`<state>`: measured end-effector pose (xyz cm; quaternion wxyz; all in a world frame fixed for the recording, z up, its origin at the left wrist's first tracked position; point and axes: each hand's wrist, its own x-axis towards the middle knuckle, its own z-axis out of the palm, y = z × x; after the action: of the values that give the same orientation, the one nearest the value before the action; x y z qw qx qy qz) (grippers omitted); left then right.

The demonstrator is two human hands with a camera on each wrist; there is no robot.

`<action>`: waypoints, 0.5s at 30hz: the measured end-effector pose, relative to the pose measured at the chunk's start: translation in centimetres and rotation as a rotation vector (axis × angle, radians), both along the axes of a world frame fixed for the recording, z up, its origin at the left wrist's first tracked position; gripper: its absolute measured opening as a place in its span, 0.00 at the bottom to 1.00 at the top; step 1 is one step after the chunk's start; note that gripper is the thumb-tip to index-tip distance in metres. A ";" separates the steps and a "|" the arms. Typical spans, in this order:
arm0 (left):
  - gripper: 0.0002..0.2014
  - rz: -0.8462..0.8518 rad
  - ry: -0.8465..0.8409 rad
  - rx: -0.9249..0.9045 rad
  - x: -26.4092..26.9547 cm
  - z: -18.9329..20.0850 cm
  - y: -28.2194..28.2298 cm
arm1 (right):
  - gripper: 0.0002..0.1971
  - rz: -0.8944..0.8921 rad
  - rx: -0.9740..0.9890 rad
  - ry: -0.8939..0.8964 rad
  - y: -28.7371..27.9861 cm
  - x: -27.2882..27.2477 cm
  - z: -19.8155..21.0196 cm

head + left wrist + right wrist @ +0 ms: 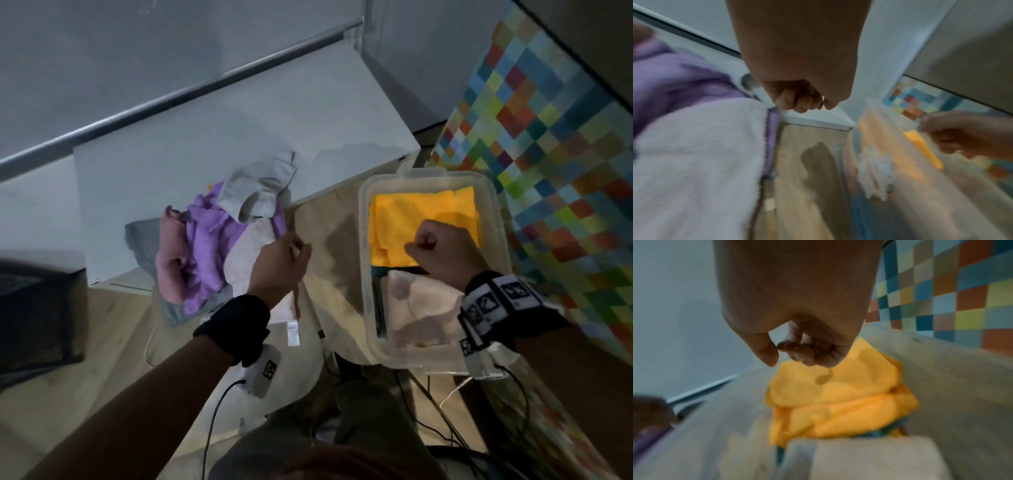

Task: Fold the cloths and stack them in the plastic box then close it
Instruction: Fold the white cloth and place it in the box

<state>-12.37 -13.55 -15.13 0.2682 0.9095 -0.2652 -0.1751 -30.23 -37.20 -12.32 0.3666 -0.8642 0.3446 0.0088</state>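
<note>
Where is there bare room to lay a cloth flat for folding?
The white board is bare behind the cloth pile, up to the grey rail. A strip of floor lies free between the pile and the plastic box. The box is crowded: a yellow cloth and a pale cloth fill it.

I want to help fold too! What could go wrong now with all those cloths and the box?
The cloth pile hangs over the white board's edge, so pulling one out could drag others onto the floor. The plastic box already holds a yellow cloth and a pale cloth; more may stop it closing.
</note>
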 end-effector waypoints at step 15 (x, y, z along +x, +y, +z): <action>0.44 0.337 0.362 0.169 6.5 -10.1 10.2 | 0.08 0.272 0.348 0.107 14.3 14.5 -0.6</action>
<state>-5.89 -3.40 -25.24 0.2598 0.9137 -0.0421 -0.3095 -15.76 -22.86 -12.90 0.4867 -0.8248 0.2370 0.1632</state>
